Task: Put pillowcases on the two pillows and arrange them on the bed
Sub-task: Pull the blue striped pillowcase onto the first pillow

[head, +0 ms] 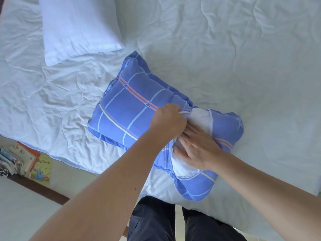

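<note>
A cased pillow (132,108) lies on the bed (243,66) near its front edge, with both hands on its near end. A second pillow (78,26) lies behind it, toward the bed's far left. Books (33,162) lie on the floor beyond the bed's left edge.

A home bedroom; a bed (225,49) under rumpled white sheets; children's books (37,164) piled on the floor.

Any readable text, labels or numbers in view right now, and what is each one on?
Yellow book cover on the floor: a line of print near its top, too blurred to read.
Red-edged book beside it: characters too small to read.
Blue plaid pillowcase: stripes and stars only, no text.
</note>
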